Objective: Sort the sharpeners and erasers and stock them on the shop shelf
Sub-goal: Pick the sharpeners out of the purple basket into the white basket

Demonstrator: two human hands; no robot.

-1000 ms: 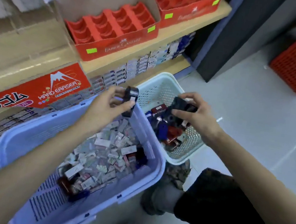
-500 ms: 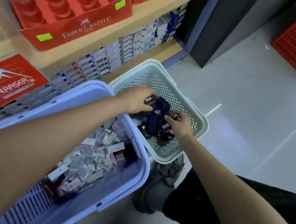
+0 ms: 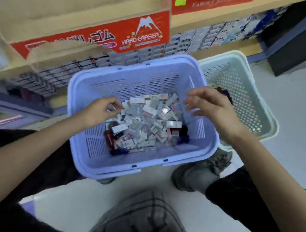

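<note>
A purple basket (image 3: 143, 79) on the floor holds a heap of small white erasers (image 3: 147, 121) with a few sharpeners mixed in, such as a red one (image 3: 109, 138) and a dark one (image 3: 183, 133). My left hand (image 3: 98, 112) is inside the basket at the heap's left edge, its curled fingers pinching a small white eraser. My right hand (image 3: 211, 108) hovers over the basket's right rim, fingers relaxed and holding nothing. Behind it stands a pale green basket (image 3: 247, 101) with dark sharpeners (image 3: 226, 94) mostly hidden by that hand.
On the wooden shelf above stand an open cardboard "Hard Eraser" box (image 3: 139, 34) and a red Faber-Castell display tray (image 3: 212, 1). Rows of small boxes (image 3: 197, 38) fill the shelf below. My shoe (image 3: 199, 172) and knees crowd the baskets' near side.
Both hands left the green basket and moved left to the purple one. The left hand now reaches into the erasers. The view swung left and down.
</note>
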